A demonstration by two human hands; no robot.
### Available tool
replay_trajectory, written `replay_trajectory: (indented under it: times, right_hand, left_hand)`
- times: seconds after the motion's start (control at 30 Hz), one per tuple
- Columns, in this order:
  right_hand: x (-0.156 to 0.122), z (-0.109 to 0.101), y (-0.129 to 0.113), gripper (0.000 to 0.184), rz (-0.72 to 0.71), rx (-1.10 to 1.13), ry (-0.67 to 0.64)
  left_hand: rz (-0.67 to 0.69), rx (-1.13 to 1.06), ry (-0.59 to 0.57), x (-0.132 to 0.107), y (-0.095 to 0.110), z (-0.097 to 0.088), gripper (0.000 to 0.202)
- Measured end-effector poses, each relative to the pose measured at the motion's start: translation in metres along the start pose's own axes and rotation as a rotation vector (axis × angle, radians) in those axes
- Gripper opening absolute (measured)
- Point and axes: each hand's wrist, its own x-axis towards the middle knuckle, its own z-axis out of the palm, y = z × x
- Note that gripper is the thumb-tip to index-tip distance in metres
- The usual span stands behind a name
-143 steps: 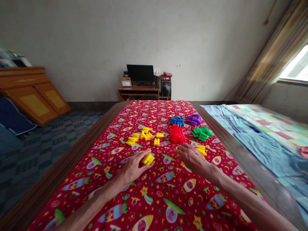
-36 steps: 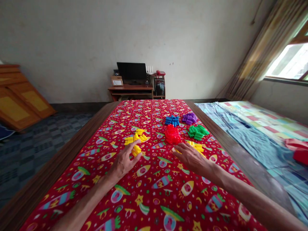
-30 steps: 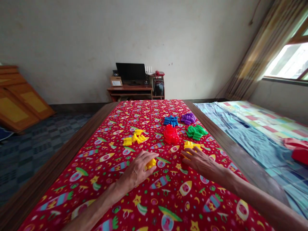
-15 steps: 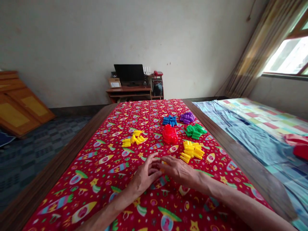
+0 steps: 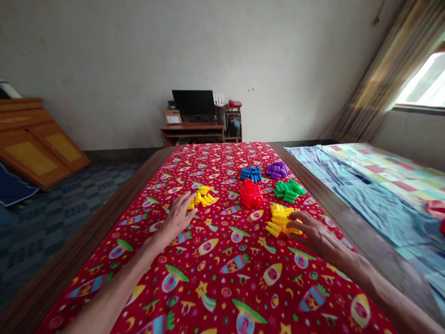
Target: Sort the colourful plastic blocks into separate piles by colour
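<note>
My left hand [image 5: 180, 215] reaches to the near left side of a small pile of loose yellow plastic pieces [image 5: 206, 198]. Its fingers are stretched and apart, partly hiding the nearest pieces; no held piece shows. Over on the right, my right hand [image 5: 309, 231] bends its spread fingers around the right edge of a bigger yellow pile of tube-like pieces [image 5: 278, 220]. The fingertips look to touch the pieces there, though exact contact is hard to make out. Both piles lie on a red patterned cloth [image 5: 222, 278].
Behind the right yellow pile lie red pieces [image 5: 251, 194], green pieces [image 5: 289, 190], blue pieces [image 5: 251, 174] and purple pieces [image 5: 277, 170]. A brown wooden table edge [image 5: 314, 204] borders the cloth. A bed [image 5: 382, 185] stands to the right, a desk with a monitor [image 5: 193, 104] beyond.
My hands were together at the middle near a bit of yellow. They have parted: the left went to the left yellow pile, the right to the right one. The view shifted slightly left.
</note>
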Motion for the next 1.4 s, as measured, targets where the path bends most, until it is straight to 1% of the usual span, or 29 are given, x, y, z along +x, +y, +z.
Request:
replay_trajectory:
  times: [0.07,0.1,0.17,0.27,0.33,0.37,0.4,0.43,0.5,0.53,0.57,0.63,0.7,0.77,0.87,0.97,1.1,1.2,1.3,1.4]
  right_hand:
    - [0.0,0.001,0.004,0.021,0.041,-0.066,0.048]
    - [0.001,0.001,0.006,0.022,0.059,-0.086,0.062]
    - [0.006,-0.001,0.005,0.024,0.057,-0.085,0.106]
    - [0.018,-0.002,-0.009,0.024,0.011,0.018,0.154]
    - [0.028,0.002,-0.027,0.021,-0.03,0.133,0.149]
    - [0.034,0.006,-0.038,0.022,-0.051,0.183,0.141]
    - [0.04,0.01,-0.049,0.025,-0.074,0.215,0.133]
    - [0.045,0.015,-0.061,0.03,-0.101,0.229,0.119]
    - [0.055,0.023,-0.081,0.04,-0.162,0.227,0.059]
    - [0.059,0.027,-0.089,0.041,-0.193,0.229,0.019]
    - [0.063,0.029,-0.094,0.038,-0.225,0.243,-0.024]
    - [0.067,0.03,-0.099,0.027,-0.272,0.287,-0.075]
    - [0.067,0.027,-0.095,0.019,-0.262,0.312,-0.069]
    - [0.063,0.021,-0.084,0.017,-0.193,0.308,-0.022]
    - [0.057,0.012,-0.062,0.023,-0.015,0.276,0.023]
    - [0.057,0.008,-0.043,0.023,0.097,0.15,0.005]
    - [0.064,0.015,-0.031,0.027,0.114,-0.094,-0.043]
    - [0.067,0.023,-0.028,0.029,0.08,-0.232,0.008]
    - [0.066,0.026,-0.026,0.029,0.091,-0.303,0.093]
    - [0.067,0.021,-0.03,0.03,0.073,-0.28,0.162]
  left_hand:
    - [-0.043,-0.028,-0.05,0.001,-0.004,0.0,0.043]
    - [-0.078,-0.041,-0.055,0.002,-0.003,-0.002,0.042]
    - [-0.164,-0.072,-0.027,0.002,0.001,-0.008,0.041]
    - [-0.276,-0.204,0.016,0.001,0.02,-0.018,0.051]
    - [-0.336,-0.41,-0.018,-0.002,0.042,-0.022,0.064]
    - [-0.363,-0.552,-0.059,-0.004,0.057,-0.022,0.071]
    - [-0.384,-0.698,-0.143,-0.006,0.072,-0.021,0.076]
    - [-0.398,-0.816,-0.261,-0.01,0.088,-0.02,0.079]
    - [-0.385,-0.985,-0.442,-0.02,0.118,-0.015,0.084]
    - [-0.369,-1.055,-0.517,-0.026,0.13,-0.012,0.085]
    - [-0.356,-1.116,-0.577,-0.032,0.139,-0.01,0.087]
    - [-0.345,-1.211,-0.636,-0.041,0.149,-0.005,0.091]
    - [-0.335,-1.222,-0.629,-0.045,0.149,-0.003,0.09]
    - [-0.308,-1.125,-0.575,-0.043,0.143,-0.004,0.078]
    - [-0.268,-0.931,-0.43,-0.032,0.131,-0.008,0.057]
    - [-0.257,-0.866,-0.302,-0.023,0.121,-0.008,0.049]
    - [-0.235,-0.839,-0.25,-0.024,0.114,-0.003,0.045]
    - [-0.173,-0.745,-0.223,-0.026,0.111,-0.006,0.04]
    - [-0.052,-0.496,-0.117,-0.019,0.099,-0.013,0.034]
    - [0.046,-0.214,0.019,-0.002,0.074,-0.012,0.036]
